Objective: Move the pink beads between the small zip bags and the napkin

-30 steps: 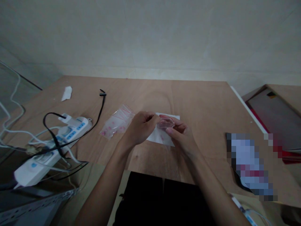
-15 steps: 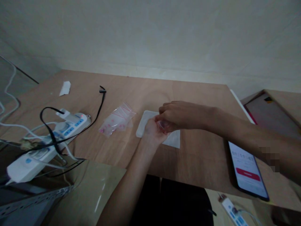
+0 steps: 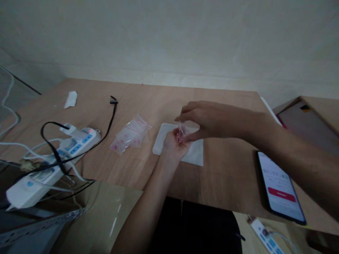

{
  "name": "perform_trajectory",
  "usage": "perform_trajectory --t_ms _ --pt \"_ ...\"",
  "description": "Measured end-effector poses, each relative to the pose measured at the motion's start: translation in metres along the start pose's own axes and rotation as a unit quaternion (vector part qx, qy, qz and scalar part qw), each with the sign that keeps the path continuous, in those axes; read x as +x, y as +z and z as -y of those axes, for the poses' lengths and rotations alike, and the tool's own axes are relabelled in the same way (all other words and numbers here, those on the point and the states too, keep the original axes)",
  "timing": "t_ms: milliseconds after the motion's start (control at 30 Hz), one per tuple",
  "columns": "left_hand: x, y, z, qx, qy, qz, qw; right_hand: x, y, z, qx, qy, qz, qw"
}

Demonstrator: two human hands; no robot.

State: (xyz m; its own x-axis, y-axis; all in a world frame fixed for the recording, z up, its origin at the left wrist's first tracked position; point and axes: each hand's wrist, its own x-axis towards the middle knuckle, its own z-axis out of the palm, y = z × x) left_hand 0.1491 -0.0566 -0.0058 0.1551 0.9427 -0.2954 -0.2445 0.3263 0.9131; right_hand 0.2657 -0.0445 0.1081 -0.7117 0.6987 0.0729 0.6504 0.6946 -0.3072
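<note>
My left hand is palm up with its fingers curled round a small clear plastic bag holding tiny pink pieces, which look like beads. Over it, my right hand reaches in from the right, its fingers bent and its thumb low beside the bag. The bag's upper part rises to the right fingertips, which seem to grip it; the exact contact is hard to see. Beneath both hands lies a white sheet, partly covered by them. Left of it, more clear zip bags with pink pieces rest on the wooden table.
A white power strip with tangled cables occupies the table's left side. A black strap and a white scrap lie farther back. On the right, a phone lies under my right forearm. Another power strip is below the table.
My right hand has lifted slightly up and away from my left palm, and its fingers have spread. The bag and its pink pieces now show more clearly. My left hand stays nearly in place.
</note>
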Motion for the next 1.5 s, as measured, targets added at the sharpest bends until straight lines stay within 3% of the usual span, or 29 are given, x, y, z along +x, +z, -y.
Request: perform_trajectory --t_ms 100,167,233,333,367,467,567,833,967,1100,1200,1267,1367,1500 --pt "0.008 -0.004 0.002 0.141 0.052 -0.039 0.988 -0.032 0.011 -0.021 0.003 0.108 -0.153 0.982" --pt "0.012 -0.005 0.004 0.197 0.082 -0.056 0.975 -0.055 0.036 -0.038 0.001 0.22 -0.261 0.94" --pt "0.016 -0.005 0.008 0.349 0.148 -0.053 0.924 -0.074 0.069 -0.053 -0.023 0.323 -0.321 0.89" --pt "0.02 -0.005 0.016 0.553 0.226 -0.016 0.801 -0.088 0.116 -0.061 -0.07 0.409 -0.271 0.868" --pt "0.02 -0.005 0.019 0.582 0.237 -0.005 0.778 -0.089 0.128 -0.06 -0.084 0.418 -0.249 0.869" --pt "0.022 -0.007 0.024 0.61 0.253 0.013 0.751 -0.087 0.146 -0.056 -0.113 0.426 -0.212 0.872" --pt "0.021 -0.008 0.025 0.634 0.263 0.014 0.727 -0.085 0.148 -0.052 -0.116 0.434 -0.202 0.87" --pt "0.02 -0.008 0.026 0.672 0.276 0.003 0.687 -0.085 0.145 -0.052 -0.108 0.442 -0.195 0.869" --pt "0.012 -0.017 0.019 0.65 0.306 -0.028 0.694 -0.087 0.144 -0.052 -0.089 0.434 -0.208 0.872" --pt "-0.007 -0.061 0.002 0.575 0.354 -0.167 0.718 -0.088 0.144 -0.051 -0.085 0.428 -0.235 0.869" --pt "-0.02 -0.112 -0.016 0.57 0.309 -0.287 0.705 -0.088 0.144 -0.051 -0.08 0.43 -0.262 0.86" --pt "-0.025 -0.142 -0.026 0.615 0.224 -0.297 0.695 -0.087 0.144 -0.051 -0.072 0.427 -0.275 0.858" --pt "-0.028 -0.168 -0.033 0.672 0.129 -0.241 0.688 -0.088 0.144 -0.051 -0.064 0.419 -0.282 0.861" --pt "-0.028 -0.173 -0.028 0.658 0.153 -0.223 0.703 -0.089 0.144 -0.052 -0.055 0.418 -0.309 0.852"
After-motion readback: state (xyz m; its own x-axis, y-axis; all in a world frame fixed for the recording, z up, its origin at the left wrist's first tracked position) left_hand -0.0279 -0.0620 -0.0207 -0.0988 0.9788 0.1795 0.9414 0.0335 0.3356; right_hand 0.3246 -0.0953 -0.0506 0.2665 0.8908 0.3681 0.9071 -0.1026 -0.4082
